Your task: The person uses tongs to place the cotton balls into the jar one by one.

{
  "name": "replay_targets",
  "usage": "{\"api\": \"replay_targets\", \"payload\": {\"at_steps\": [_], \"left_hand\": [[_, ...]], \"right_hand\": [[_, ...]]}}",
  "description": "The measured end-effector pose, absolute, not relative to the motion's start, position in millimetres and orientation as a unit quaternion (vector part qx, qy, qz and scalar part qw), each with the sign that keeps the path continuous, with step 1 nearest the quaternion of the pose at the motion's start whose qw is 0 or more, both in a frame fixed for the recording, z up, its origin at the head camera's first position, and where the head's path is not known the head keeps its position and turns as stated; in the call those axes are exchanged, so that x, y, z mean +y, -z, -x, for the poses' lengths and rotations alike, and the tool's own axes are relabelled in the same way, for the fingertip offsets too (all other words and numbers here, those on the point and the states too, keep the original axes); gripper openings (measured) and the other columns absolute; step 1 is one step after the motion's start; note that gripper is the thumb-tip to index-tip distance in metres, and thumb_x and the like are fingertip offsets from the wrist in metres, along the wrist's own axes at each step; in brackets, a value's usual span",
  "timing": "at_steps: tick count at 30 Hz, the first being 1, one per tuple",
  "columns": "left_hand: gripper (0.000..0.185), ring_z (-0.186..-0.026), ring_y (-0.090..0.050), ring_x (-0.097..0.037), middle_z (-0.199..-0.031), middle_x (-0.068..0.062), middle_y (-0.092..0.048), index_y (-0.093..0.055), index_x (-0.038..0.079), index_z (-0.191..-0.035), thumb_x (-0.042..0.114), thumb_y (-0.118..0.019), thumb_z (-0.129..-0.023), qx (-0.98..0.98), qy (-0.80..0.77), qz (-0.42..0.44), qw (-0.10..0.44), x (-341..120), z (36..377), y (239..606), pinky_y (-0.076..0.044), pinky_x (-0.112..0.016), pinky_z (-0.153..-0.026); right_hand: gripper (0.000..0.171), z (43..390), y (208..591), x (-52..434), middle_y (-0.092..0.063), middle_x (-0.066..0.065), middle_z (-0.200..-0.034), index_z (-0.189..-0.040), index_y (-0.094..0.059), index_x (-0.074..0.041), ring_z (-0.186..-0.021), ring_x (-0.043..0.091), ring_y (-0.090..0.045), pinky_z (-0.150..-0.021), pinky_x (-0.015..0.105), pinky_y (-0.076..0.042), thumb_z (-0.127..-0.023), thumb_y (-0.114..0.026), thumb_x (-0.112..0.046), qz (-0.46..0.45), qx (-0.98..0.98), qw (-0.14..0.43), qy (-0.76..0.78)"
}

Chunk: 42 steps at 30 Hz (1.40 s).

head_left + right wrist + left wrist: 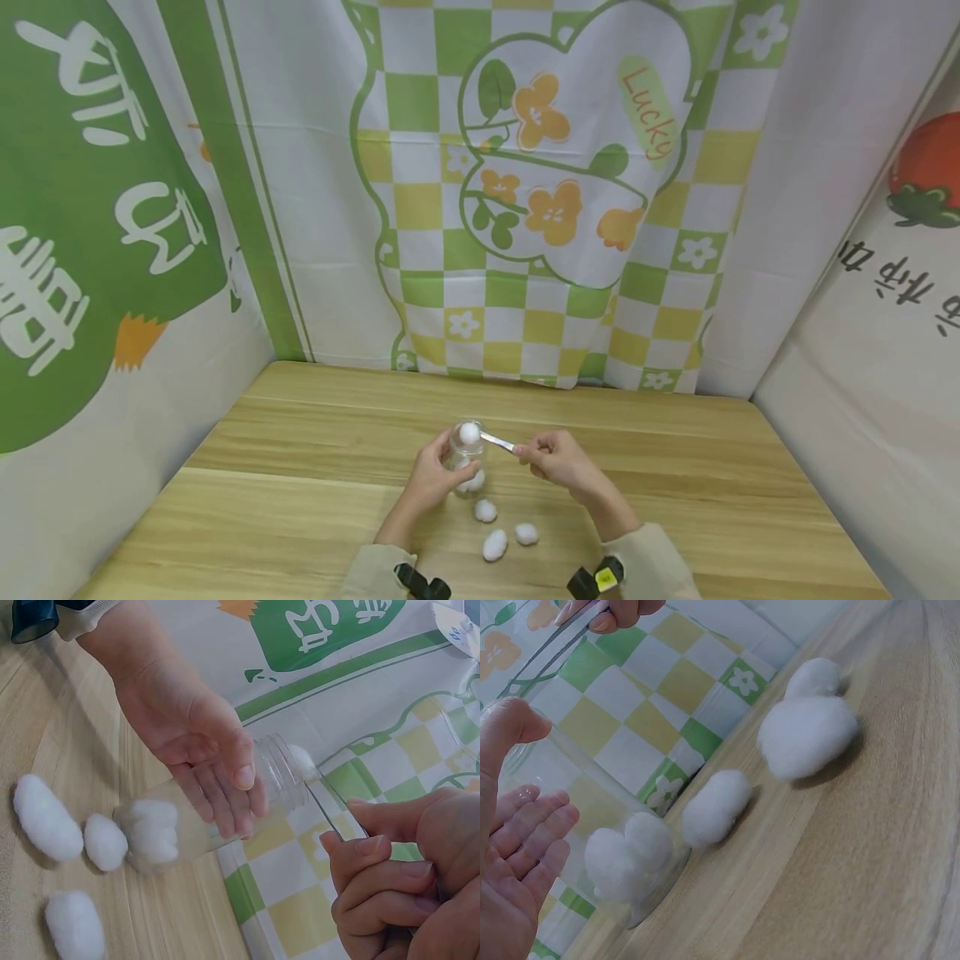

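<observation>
My left hand (433,477) grips a clear plastic jar (464,463) standing on the wooden table; the fingers wrap its side (217,784). White cotton (475,481) lies at the jar's bottom (626,855). My right hand (551,458) pinches metal tweezers (497,442), whose tips hold a cotton ball (469,432) at the jar's mouth (302,761). Three loose cotton balls lie on the table in front of the jar: one close to it (486,510), two nearer me (527,533) (495,545).
The wooden table (300,500) is closed in by hanging cloth: a green-and-yellow checked flower print (540,208) at the back and printed sheets at both sides. Bare wood lies left and right of the hands.
</observation>
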<state>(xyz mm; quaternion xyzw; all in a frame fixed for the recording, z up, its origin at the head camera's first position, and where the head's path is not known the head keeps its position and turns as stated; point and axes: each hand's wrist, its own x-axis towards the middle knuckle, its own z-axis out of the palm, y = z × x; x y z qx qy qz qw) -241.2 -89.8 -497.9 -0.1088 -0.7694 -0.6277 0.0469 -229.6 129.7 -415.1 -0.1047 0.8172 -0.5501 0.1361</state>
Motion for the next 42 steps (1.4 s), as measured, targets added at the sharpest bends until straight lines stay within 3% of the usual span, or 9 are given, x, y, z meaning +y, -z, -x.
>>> {"api": "replay_targets", "payload": {"at_steps": [9, 30, 37, 42], "left_hand": [[0.061, -0.127, -0.055, -0.038, -0.131, -0.022, -0.061, -0.052, -0.002, -0.133, 0.013, -0.077, -0.080, -0.777, 0.619, 0.107, 0.052, -90, 243, 499, -0.044, -0.051, -0.112], [0.067, -0.128, -0.053, -0.042, -0.135, -0.027, -0.056, -0.048, -0.006, -0.136, 0.014, -0.077, -0.080, -0.783, 0.611, 0.105, 0.048, -90, 243, 501, -0.043, -0.051, -0.112], [0.066, -0.128, -0.053, -0.040, -0.135, -0.025, -0.056, -0.048, -0.005, -0.136, 0.013, -0.077, -0.080, -0.779, 0.616, 0.105, 0.050, -90, 244, 501, -0.044, -0.050, -0.112], [0.067, -0.129, -0.052, -0.041, -0.138, -0.026, -0.054, -0.047, -0.005, -0.137, 0.013, -0.077, -0.080, -0.780, 0.616, 0.102, 0.046, -91, 244, 501, -0.044, -0.051, -0.112]], "right_hand": [[0.028, 229, 416, 131, -0.042, -0.007, -0.051, -0.076, -0.062, 0.003, -0.050, 0.006, -0.032, -0.046, 0.015, -0.024, -0.094, -0.060, -0.019, 0.107, 0.817, 0.140, 0.549], [0.028, 228, 416, 145, -0.055, -0.006, -0.058, -0.090, -0.060, 0.000, -0.045, 0.003, -0.040, -0.042, 0.014, -0.032, -0.098, -0.055, -0.026, 0.116, 0.800, 0.182, 0.560], [0.028, 228, 422, 152, -0.056, -0.006, -0.059, -0.091, -0.059, -0.002, -0.043, 0.001, -0.044, -0.039, 0.013, -0.030, -0.099, -0.054, -0.028, 0.115, 0.799, 0.194, 0.558], [0.027, 227, 424, 154, -0.055, -0.006, -0.060, -0.091, -0.057, -0.001, -0.045, 0.002, -0.044, -0.043, 0.014, -0.035, -0.099, -0.053, -0.026, 0.113, 0.796, 0.198, 0.560]]}}
